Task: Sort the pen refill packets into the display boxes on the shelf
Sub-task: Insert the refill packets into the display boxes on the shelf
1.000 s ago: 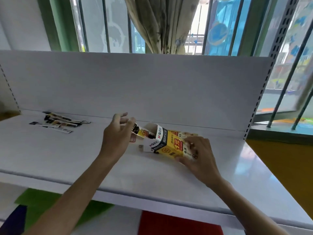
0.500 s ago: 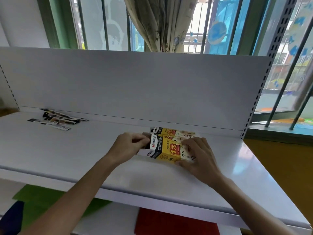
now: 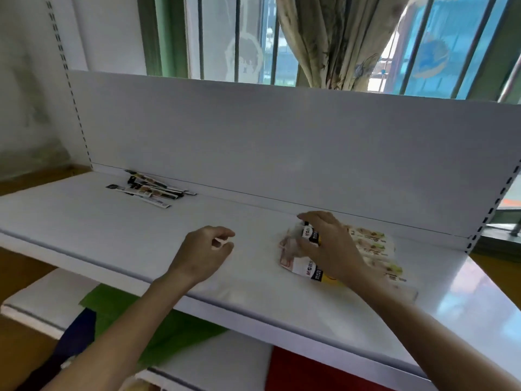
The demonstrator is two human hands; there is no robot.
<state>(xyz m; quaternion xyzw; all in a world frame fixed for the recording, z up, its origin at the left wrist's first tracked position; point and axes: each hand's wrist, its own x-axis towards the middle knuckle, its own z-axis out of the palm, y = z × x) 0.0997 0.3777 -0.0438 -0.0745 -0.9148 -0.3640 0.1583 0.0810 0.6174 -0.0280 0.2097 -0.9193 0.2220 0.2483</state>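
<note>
Refill packets (image 3: 149, 190) left, display boxes (image 3: 375, 244) right
Slim, dark packets lie heaped at the back; yellow-white boxes lie flat.

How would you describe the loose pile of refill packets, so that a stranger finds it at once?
Look at the white shelf below the barred window. Far left on it, close to the upright back panel, lies a small pile of thin packets. They are flat, dark and loose, lying apart from the printed display boxes that the right hand grips.
</note>
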